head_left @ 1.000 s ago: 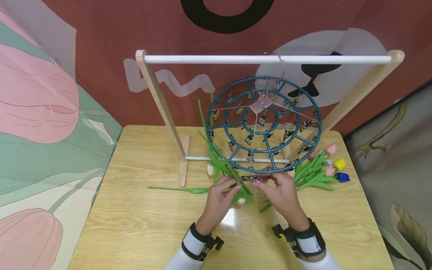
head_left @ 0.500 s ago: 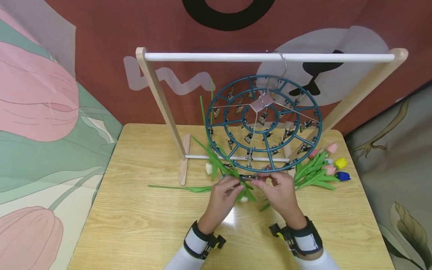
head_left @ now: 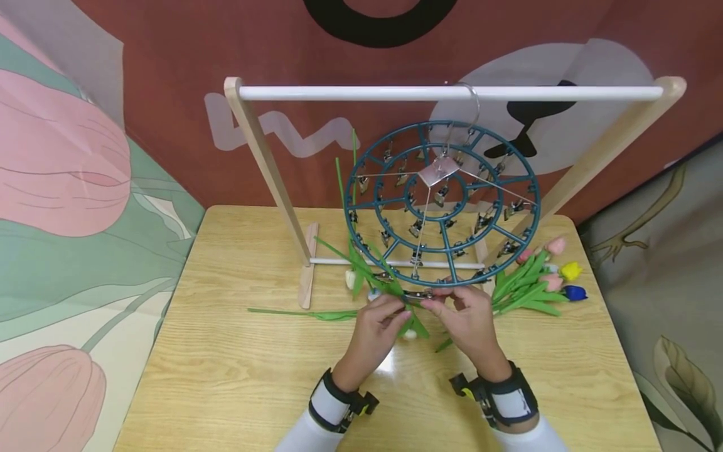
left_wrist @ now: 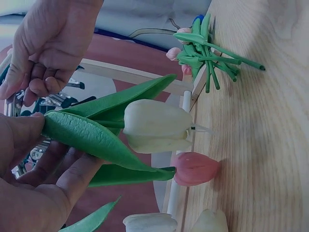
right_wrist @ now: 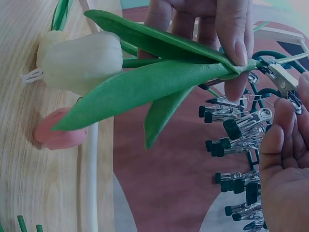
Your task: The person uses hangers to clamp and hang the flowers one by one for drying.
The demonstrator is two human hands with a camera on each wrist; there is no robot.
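Observation:
My left hand (head_left: 369, 339) pinches an artificial white tulip (right_wrist: 82, 63) by its stem, just above the green leaves (left_wrist: 91, 135). The bloom hangs downward over the table. My right hand (head_left: 471, 323) grips a metal clip (right_wrist: 282, 79) at the near edge of a blue round clip hanger (head_left: 452, 260). In the right wrist view, the clip's black-tipped end meets the tulip's stem; whether it bites on the stem, I cannot tell. Several other clips dangle from the rings. A pink tulip (left_wrist: 195, 169) hangs beyond the white one.
The hanger hooks over the white rail (head_left: 350, 93) of a wooden stand (head_left: 265, 169). Right of it lies a bunch of tulips (head_left: 525, 285), with pink, yellow and blue blooms. Another green stem (head_left: 294, 313) lies on the table (head_left: 226, 376) at left.
My left hand has shifted slightly right with the white tulip, bringing its stem to the clip. My right hand has stayed nearly in place, holding the clip.

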